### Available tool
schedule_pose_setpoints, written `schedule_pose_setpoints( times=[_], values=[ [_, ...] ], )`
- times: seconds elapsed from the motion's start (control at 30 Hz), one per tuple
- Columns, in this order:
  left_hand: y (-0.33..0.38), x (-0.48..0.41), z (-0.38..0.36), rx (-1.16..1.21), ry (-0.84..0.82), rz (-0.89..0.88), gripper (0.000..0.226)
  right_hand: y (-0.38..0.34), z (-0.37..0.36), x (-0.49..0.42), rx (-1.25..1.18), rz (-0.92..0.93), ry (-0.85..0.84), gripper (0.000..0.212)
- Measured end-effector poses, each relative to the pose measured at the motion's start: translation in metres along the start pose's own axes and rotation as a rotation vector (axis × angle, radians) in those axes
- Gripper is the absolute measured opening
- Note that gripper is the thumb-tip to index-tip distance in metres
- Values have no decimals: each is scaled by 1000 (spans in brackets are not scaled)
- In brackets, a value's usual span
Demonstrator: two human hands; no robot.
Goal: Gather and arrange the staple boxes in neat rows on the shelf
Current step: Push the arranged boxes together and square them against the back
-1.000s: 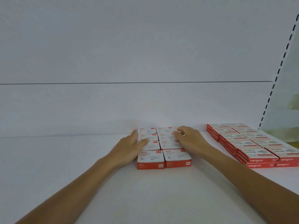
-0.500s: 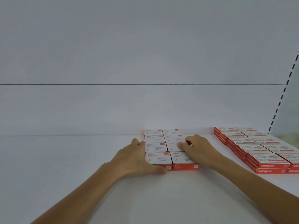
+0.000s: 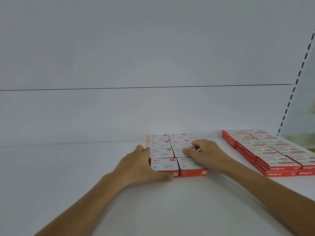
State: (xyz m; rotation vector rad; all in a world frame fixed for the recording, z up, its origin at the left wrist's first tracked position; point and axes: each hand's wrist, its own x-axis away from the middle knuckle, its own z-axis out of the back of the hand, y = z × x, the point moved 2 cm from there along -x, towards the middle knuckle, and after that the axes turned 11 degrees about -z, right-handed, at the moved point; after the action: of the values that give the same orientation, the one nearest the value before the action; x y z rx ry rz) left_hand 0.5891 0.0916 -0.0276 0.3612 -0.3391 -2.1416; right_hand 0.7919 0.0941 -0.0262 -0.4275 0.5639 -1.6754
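Left hand (image 3: 139,166) slid forward beside eight boxes (image 3: 160,153); right hand (image 3: 208,154) pinches one.

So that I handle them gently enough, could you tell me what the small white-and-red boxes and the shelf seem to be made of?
The small boxes: thin printed cardboard, matte, judging by crisp folded edges and flat print. The shelf: smooth white surface with a soft sheen, probably painted metal or laminate; the look leaves that open.
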Motion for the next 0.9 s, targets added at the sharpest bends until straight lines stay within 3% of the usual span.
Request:
schedule_pose_setpoints(
  times=[0.5,0.67,0.9],
  values=[
    [3,0,7,40,-57,-3,68,-6,3,9,267,-42,81,36],
    [8,3,9,83,-40,-16,27,-10,0,13,195,-24,71,29],
    [5,2,5,126,-37,7,26,-10,0,14,183,-21,100,27]
  ],
)
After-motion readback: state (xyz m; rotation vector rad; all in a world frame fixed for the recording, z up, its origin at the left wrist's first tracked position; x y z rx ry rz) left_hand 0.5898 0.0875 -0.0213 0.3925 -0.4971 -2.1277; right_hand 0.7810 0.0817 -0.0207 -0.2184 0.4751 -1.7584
